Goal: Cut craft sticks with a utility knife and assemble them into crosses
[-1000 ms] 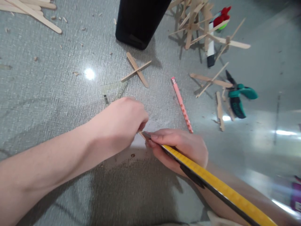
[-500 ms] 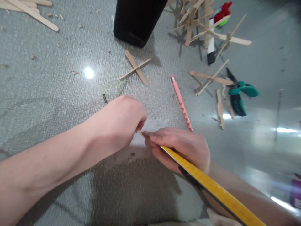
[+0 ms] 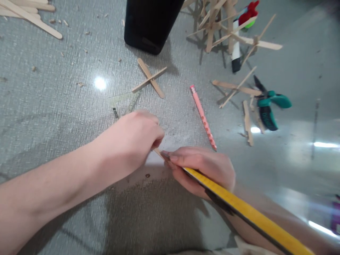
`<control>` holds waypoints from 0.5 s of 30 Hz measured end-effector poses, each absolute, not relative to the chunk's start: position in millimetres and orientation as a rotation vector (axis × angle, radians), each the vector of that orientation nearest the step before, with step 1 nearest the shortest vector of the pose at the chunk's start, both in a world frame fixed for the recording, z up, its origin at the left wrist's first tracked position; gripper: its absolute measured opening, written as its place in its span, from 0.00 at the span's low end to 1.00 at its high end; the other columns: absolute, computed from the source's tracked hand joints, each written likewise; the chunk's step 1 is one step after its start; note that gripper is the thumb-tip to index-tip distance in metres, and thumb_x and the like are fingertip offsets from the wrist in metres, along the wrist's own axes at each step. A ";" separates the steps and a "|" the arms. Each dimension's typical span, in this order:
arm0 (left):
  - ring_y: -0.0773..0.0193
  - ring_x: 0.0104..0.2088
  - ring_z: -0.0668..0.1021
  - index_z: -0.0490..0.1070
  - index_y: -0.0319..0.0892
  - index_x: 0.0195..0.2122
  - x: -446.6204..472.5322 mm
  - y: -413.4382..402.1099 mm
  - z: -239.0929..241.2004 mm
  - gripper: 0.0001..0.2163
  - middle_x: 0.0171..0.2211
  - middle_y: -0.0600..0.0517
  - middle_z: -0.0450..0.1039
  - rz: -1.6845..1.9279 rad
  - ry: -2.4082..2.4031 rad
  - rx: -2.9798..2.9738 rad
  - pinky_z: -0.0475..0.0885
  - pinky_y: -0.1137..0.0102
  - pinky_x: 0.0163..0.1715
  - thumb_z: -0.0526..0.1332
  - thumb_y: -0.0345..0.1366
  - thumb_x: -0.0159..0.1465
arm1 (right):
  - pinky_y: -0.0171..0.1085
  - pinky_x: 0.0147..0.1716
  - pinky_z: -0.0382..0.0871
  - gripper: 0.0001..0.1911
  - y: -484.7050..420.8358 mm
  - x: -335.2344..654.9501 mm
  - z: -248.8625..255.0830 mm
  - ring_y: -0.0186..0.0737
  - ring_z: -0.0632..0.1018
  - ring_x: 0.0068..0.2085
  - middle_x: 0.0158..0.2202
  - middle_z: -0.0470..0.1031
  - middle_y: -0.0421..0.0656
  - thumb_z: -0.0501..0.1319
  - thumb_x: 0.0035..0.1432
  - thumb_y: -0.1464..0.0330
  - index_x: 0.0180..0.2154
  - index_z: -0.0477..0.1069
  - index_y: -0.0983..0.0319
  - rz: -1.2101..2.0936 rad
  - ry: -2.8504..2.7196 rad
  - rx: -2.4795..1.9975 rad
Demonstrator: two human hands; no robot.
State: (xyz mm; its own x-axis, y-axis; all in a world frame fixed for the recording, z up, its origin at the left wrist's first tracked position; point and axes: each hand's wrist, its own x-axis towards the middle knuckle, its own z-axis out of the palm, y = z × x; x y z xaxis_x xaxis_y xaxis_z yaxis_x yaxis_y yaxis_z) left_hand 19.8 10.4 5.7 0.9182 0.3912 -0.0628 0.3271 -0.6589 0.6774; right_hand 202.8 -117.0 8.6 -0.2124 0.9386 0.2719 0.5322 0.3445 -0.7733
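Note:
My left hand point(image 3: 132, 140) is closed, its fingers curled round the end of a thin wooden craft stick point(image 3: 157, 151). Facing it, my right hand point(image 3: 204, 168) wraps round a long yellow tool point(image 3: 228, 198) with a dark lower edge, a black part on its side and a grey metal tip. Its exact kind is unclear. The tip lies against the stick beside my right thumb. Both hands work low over a pale patch of the table. A clear plastic piece point(image 3: 123, 99) with black marks lies just beyond my left hand, and a pink pencil point(image 3: 203, 117) beyond my right.
Two crossed craft sticks point(image 3: 150, 78) lie near a black container point(image 3: 154, 24). A stick structure point(image 3: 212, 26), a marker point(image 3: 236, 53) and teal-handled pliers point(image 3: 268, 106) are at the right. Loose sticks point(image 3: 34, 21) and shavings lie at the left.
The whole view has shifted slightly, so things on the table appear a little further left. Both hands keep the same grip, and the yellow tool's near end appears slightly further right.

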 end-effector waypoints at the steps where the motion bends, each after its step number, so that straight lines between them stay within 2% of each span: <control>1: 0.59 0.33 0.74 0.76 0.41 0.27 19.8 9.3 6.7 0.11 0.28 0.50 0.73 0.117 0.513 2.344 0.67 0.67 0.33 0.55 0.25 0.59 | 0.34 0.28 0.77 0.17 -116.5 204.1 8.1 0.37 0.81 0.28 0.29 0.80 0.38 0.63 0.60 0.79 0.46 0.72 0.54 0.691 -1.848 -1.287; 4: 0.60 0.33 0.72 0.74 0.41 0.27 19.6 7.7 8.3 0.09 0.29 0.50 0.73 0.140 0.468 2.393 0.67 0.66 0.35 0.56 0.24 0.59 | 0.33 0.31 0.79 0.16 -113.5 212.2 6.7 0.37 0.84 0.34 0.34 0.82 0.41 0.63 0.60 0.80 0.46 0.74 0.56 0.760 -1.833 -1.238; 7: 0.60 0.33 0.71 0.77 0.41 0.30 18.5 11.8 6.5 0.09 0.30 0.50 0.74 0.140 0.382 2.405 0.66 0.65 0.37 0.57 0.25 0.62 | 0.33 0.37 0.80 0.10 -106.4 222.1 5.6 0.38 0.85 0.40 0.39 0.83 0.45 0.64 0.62 0.77 0.44 0.76 0.58 0.910 -1.863 -1.134; 10: 0.61 0.37 0.73 0.80 0.44 0.34 16.9 20.9 3.2 0.12 0.32 0.52 0.76 0.135 0.249 2.328 0.66 0.67 0.40 0.57 0.25 0.65 | 0.32 0.36 0.80 0.07 -97.9 227.9 4.8 0.37 0.85 0.39 0.36 0.83 0.44 0.64 0.64 0.74 0.42 0.77 0.58 1.032 -1.826 -1.059; 15: 0.65 0.40 0.74 0.81 0.47 0.35 16.0 31.3 0.2 0.12 0.33 0.56 0.77 0.083 0.167 2.281 0.65 0.73 0.39 0.59 0.25 0.65 | 0.31 0.34 0.79 0.05 -90.9 224.6 4.3 0.37 0.85 0.35 0.34 0.84 0.44 0.66 0.63 0.72 0.42 0.77 0.59 1.067 -1.889 -1.016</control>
